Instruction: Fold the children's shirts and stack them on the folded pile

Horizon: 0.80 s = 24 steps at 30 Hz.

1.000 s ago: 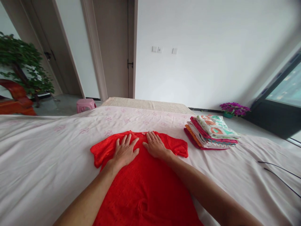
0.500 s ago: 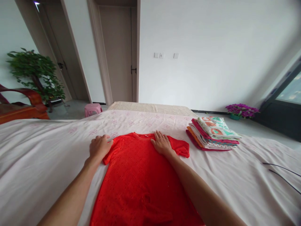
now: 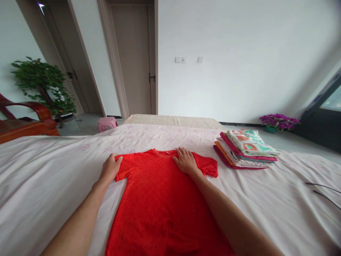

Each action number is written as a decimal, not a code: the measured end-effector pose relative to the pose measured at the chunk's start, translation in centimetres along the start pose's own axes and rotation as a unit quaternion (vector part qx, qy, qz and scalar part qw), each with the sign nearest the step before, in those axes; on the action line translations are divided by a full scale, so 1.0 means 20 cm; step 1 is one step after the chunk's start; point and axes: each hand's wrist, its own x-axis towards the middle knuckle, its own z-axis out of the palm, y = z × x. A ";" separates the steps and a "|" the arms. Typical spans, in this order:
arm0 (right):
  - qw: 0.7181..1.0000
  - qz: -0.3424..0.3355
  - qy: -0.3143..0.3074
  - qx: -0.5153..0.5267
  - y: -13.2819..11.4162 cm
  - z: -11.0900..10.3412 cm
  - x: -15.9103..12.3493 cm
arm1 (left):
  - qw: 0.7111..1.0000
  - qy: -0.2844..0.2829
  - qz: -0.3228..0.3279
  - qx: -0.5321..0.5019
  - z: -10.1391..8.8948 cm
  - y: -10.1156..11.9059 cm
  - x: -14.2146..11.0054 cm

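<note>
A red short-sleeved shirt (image 3: 157, 199) with small eyelet holes lies spread on the bed sheet, its neckline away from me. My left hand (image 3: 111, 166) pinches the edge of its left sleeve between thumb and fingers. Flat on the shirt beside the neckline, on the right, rests my right hand (image 3: 185, 160) with its fingers stretched out. A tied or bunched bit of red fabric shows low on the shirt front. The shirt's lower end runs out of view at the bottom.
To the right sits a stack of folded clothes (image 3: 246, 149), a white printed piece on top. Two thin dark strips (image 3: 323, 192) lie at the far right. Beyond the bed sheet (image 3: 64, 170) stand a pink stool (image 3: 107, 123), a wooden chair (image 3: 32, 117) and purple flowers (image 3: 279, 121).
My left hand has drawn the left sleeve outward, and the sleeve now lies straighter. My right hand keeps its place on the shirt. The whole view has shifted slightly.
</note>
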 end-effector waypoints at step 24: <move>1.000 0.002 0.008 0.014 0.00 -0.01 -0.02 | 0.916 -0.147 0.347 0.139 0.30 0.40 -0.17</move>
